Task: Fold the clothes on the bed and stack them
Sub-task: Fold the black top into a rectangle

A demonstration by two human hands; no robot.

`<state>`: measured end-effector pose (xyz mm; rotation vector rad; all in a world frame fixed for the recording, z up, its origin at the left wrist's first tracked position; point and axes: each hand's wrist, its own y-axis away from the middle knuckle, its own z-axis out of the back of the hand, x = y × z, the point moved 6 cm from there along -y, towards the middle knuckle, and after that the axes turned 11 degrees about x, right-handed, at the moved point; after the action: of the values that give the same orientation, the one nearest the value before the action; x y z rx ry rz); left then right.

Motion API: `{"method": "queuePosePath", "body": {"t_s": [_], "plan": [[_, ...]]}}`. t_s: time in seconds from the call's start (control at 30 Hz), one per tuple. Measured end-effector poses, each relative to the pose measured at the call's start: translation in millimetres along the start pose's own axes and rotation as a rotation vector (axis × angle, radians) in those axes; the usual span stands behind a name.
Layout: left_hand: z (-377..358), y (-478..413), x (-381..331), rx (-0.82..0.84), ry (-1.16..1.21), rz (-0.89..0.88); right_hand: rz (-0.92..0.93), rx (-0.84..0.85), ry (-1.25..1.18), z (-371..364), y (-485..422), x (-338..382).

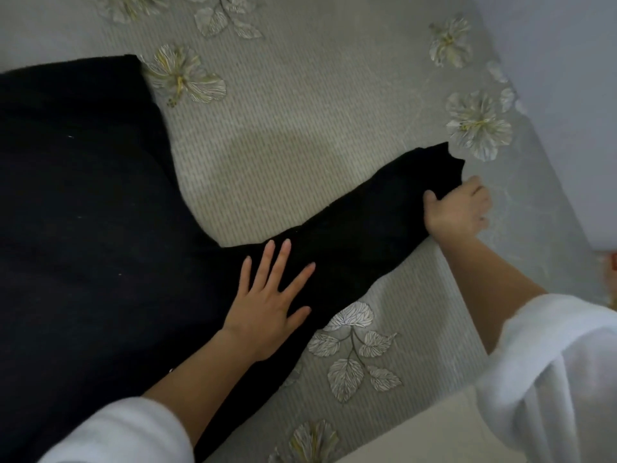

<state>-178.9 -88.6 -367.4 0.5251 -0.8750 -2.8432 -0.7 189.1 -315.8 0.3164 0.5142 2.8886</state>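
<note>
So the black garment (83, 212) is lying flat on the bed (300, 128), with its wide body filling the whole left of the shot and running out of frame at the left and bottom. From that body one long narrow part (360, 225) sticks out (sleeve or trouser leg, honestly can't tell). Its long axis runs diagonally, pointing up and to the right, and its tip sits just beside a printed flower (477, 125) on the bedspread. Above the narrow part there's a big stretch of open bedspread, and below it a smaller wedge with a leaf print. Past the tip the bed's edge comes up quick, with a pale wall (567, 78) right beyond it, so there's little room that side. The left hand (270, 299) lies flat on the garment where the narrow part meets the body, fingers straight and spread. The right hand (457, 212) is at the tip end, thumb on top of the fabric and fingers curled round its edge, gripping it. Both forearms come out of white cuffs (551, 379).
</note>
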Motion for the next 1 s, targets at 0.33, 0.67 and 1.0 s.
{"method": "queuePosePath", "body": {"t_s": [0.33,0.67,1.0], "plan": [[71.2,75.6,159.2,-0.372,0.465,0.314,0.826,0.210,0.172,-103.8,177.4,201.6],[109.1,168.9,438.9,-0.552,0.447,0.688,0.817,0.295,-0.014,-171.2,248.0,365.5],[84.1,183.6,556.0,-1.051,1.548,1.170,0.353,0.455,-0.618,-198.1,193.4,422.8]]}}
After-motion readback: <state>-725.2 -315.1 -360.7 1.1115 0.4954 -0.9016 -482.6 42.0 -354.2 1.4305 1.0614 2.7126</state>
